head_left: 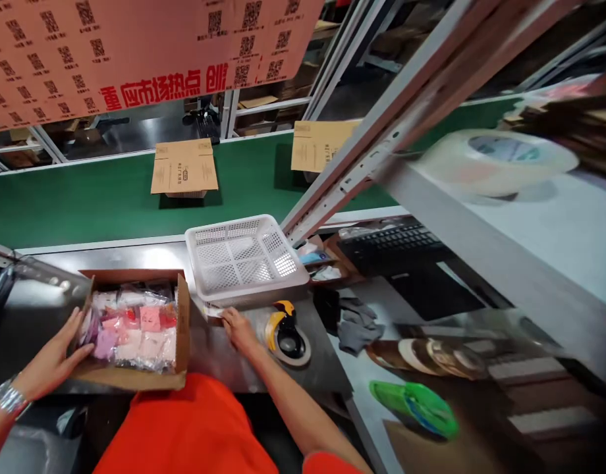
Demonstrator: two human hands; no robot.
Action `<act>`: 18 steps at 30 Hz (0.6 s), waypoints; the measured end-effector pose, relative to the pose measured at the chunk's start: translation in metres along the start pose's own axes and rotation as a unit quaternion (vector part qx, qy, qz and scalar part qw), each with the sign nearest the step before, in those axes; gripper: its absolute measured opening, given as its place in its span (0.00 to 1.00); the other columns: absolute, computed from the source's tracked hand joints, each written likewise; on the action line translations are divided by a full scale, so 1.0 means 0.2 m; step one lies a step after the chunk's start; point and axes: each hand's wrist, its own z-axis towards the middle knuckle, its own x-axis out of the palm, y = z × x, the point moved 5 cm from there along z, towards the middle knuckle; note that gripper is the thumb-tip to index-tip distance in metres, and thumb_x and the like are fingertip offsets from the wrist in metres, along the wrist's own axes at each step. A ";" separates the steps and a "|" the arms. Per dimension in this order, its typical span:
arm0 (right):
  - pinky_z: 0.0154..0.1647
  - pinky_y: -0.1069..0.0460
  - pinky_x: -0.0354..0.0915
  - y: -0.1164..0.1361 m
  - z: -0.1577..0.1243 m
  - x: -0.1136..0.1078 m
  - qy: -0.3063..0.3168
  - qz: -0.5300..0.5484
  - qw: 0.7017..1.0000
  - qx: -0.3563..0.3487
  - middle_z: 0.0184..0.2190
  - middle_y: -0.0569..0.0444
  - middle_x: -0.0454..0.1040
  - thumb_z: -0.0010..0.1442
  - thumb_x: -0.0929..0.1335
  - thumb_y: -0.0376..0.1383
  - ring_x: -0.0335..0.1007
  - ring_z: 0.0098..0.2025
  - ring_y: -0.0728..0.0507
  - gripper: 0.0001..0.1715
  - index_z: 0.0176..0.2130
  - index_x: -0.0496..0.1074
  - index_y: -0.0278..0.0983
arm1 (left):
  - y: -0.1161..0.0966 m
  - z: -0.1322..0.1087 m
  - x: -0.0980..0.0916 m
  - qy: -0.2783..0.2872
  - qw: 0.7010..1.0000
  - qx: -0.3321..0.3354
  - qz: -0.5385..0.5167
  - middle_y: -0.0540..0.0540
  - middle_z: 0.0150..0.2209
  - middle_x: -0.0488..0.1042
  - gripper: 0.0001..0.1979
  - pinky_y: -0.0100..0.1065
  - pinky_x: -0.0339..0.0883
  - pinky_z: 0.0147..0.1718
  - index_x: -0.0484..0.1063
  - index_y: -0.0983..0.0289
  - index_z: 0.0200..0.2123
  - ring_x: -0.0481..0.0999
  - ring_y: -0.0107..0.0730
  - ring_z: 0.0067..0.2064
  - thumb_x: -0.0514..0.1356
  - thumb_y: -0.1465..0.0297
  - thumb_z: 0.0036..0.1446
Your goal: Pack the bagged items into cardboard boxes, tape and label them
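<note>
An open cardboard box [183, 329] sits on the metal bench in front of me, filled with small clear plastic packets [135, 332] in pink, white, red and purple. My left hand [56, 359] lies at the box's left side, thumb and fingers apart, touching the edge and the nearest packets. Just below a white plastic basket [248, 289], the fingers of my right hand [240, 330] are pinched on a small white slip [213, 311] with printing on it. To the right of that hand lies a yellow and black tape dispenser [283, 332] with a roll of tape.
Beyond the bench runs a green conveyor belt [253, 174] carrying cardboard cartons [184, 168]. A slanting metal post [342, 178] stands right of the basket. Further right are a keyboard [396, 240], a grey glove [356, 326] and a shelf with a large tape roll [495, 158].
</note>
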 end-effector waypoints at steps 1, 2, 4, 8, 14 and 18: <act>0.52 0.50 0.81 0.00 -0.07 -0.05 -0.023 0.013 0.999 -0.032 0.48 0.45 0.88 0.71 0.66 0.26 0.87 0.49 0.41 0.21 0.51 0.86 0.39 | -0.02 0.00 0.04 0.040 0.999 0.003 -0.002 0.68 0.76 0.71 0.51 0.57 0.71 0.73 0.63 0.64 0.80 0.71 0.63 0.77 0.53 0.35 0.69; 0.53 0.50 0.81 0.00 -0.13 -0.12 -0.061 0.026 0.996 -0.067 0.48 0.46 0.87 0.72 0.65 0.27 0.87 0.51 0.42 0.21 0.52 0.86 0.41 | -0.05 0.01 0.07 0.080 0.997 0.001 0.002 0.68 0.78 0.69 0.51 0.59 0.69 0.75 0.64 0.63 0.80 0.67 0.65 0.79 0.53 0.34 0.68; 0.56 0.48 0.82 -0.02 -0.17 -0.28 -0.154 0.040 0.980 -0.116 0.50 0.46 0.87 0.74 0.65 0.30 0.87 0.53 0.41 0.22 0.54 0.86 0.43 | -0.09 0.06 0.10 0.150 0.989 -0.003 0.009 0.68 0.80 0.64 0.53 0.63 0.64 0.77 0.65 0.64 0.80 0.60 0.68 0.82 0.53 0.33 0.67; 0.56 0.49 0.81 -0.16 0.12 -0.56 -0.167 -0.025 0.986 -0.005 0.56 0.43 0.86 0.75 0.65 0.32 0.87 0.55 0.39 0.22 0.56 0.87 0.41 | -0.16 0.16 0.08 0.237 0.971 0.001 0.033 0.71 0.84 0.50 0.57 0.63 0.53 0.80 0.62 0.69 0.81 0.48 0.69 0.85 0.55 0.32 0.66; 0.59 0.39 0.82 -0.12 0.55 -0.69 -0.044 -0.041 0.998 0.032 0.63 0.34 0.83 0.67 0.68 0.31 0.87 0.55 0.32 0.25 0.59 0.85 0.34 | -0.24 0.22 0.08 0.253 0.966 0.047 0.029 0.73 0.83 0.49 0.52 0.59 0.58 0.79 0.61 0.70 0.81 0.51 0.65 0.85 0.52 0.36 0.72; 0.67 0.30 0.79 0.27 0.40 -0.59 -0.086 0.111 0.974 -0.178 0.72 0.36 0.74 0.76 0.66 0.44 0.79 0.68 0.28 0.33 0.74 0.74 0.41 | -0.18 0.22 0.13 0.259 0.962 0.087 0.004 0.73 0.82 0.56 0.55 0.53 0.62 0.76 0.59 0.67 0.82 0.57 0.61 0.83 0.56 0.34 0.67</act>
